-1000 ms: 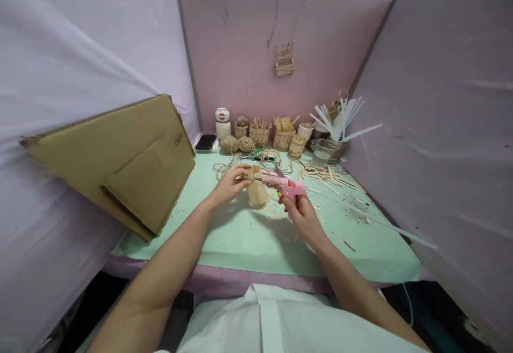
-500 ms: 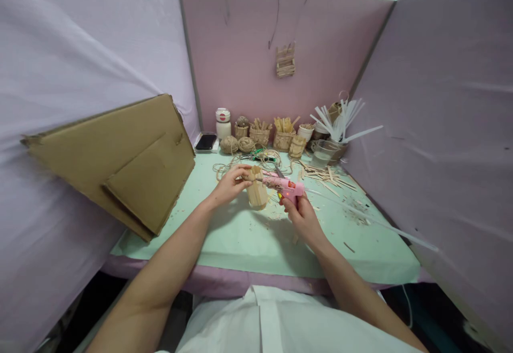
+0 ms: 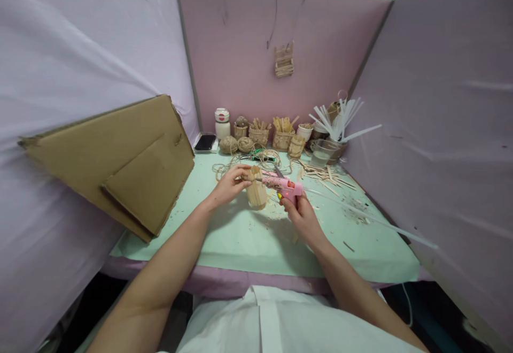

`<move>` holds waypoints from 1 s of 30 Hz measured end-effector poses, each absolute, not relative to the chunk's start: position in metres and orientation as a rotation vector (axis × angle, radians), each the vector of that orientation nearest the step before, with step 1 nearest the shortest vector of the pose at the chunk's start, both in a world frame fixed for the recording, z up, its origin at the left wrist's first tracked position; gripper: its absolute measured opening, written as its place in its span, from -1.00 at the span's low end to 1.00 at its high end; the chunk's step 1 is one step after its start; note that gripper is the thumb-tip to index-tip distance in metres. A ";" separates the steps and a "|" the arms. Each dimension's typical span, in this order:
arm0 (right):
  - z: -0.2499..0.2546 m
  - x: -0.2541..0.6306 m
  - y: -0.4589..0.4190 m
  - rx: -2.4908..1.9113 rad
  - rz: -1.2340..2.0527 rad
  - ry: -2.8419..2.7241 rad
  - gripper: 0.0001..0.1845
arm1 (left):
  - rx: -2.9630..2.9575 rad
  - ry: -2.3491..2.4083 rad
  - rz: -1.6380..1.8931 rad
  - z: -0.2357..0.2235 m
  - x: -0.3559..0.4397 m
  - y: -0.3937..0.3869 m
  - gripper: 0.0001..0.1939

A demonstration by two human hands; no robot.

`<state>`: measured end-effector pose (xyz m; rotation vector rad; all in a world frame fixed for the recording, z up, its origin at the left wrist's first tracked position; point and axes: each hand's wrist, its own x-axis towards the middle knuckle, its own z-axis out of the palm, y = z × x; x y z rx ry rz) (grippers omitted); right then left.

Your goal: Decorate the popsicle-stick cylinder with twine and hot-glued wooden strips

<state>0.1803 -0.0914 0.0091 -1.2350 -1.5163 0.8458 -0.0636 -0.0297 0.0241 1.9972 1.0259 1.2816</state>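
My right hand (image 3: pixel 302 216) is wrapped round a pink hot glue gun (image 3: pixel 289 188), and a long clear glue stick (image 3: pixel 372 216) trails from its back end to the right. The gun's nozzle points left at a small cup made of pale wooden sticks (image 3: pixel 256 193), close to its upper part. With the fingertips of my left hand (image 3: pixel 231 184), I grip the cup near its top left. Whether the nozzle touches the wood, and whether a bit of twine is also pinched there, I cannot make out.
Behind my hands lie tangled twine (image 3: pixel 224 170), green-handled pliers (image 3: pixel 256 155) and twine balls (image 3: pixel 228 144). Stick-filled baskets (image 3: pixel 283 140) line the back. Loose sticks (image 3: pixel 326 174) and a tub of glue sticks (image 3: pixel 336 147) are at right. Cardboard (image 3: pixel 120 166) leans at left.
The whole view has shifted very slightly. My hands, the glue gun and the stick cup keep the same positions relative to each other.
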 end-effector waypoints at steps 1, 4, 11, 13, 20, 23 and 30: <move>0.009 0.180 -0.091 -1.235 0.845 -1.519 -0.62 | 1.999 1.026 1.281 0.024 -0.064 -0.030 -0.89; 0.010 0.180 -0.091 -1.232 0.842 -1.525 -0.63 | 2.000 1.033 1.277 0.025 -0.064 -0.030 -0.90; 0.011 0.181 -0.092 -1.226 0.836 -1.519 -0.67 | 1.998 1.038 1.272 0.026 -0.063 -0.031 -0.91; 0.011 0.181 -0.092 -1.229 0.815 -1.526 -0.68 | 1.997 1.034 1.273 0.026 -0.063 -0.031 -0.91; 0.013 0.179 -0.095 -1.229 0.710 -1.551 -0.69 | 1.978 1.022 1.274 0.028 -0.062 -0.032 -0.91; 0.013 0.181 -0.095 -1.268 0.694 -1.473 -0.64 | 1.972 1.039 1.275 0.029 -0.062 -0.033 -0.91; 0.003 0.220 -0.060 -1.185 0.951 -0.981 -0.61 | 1.927 1.056 1.302 0.030 -0.065 -0.032 -0.86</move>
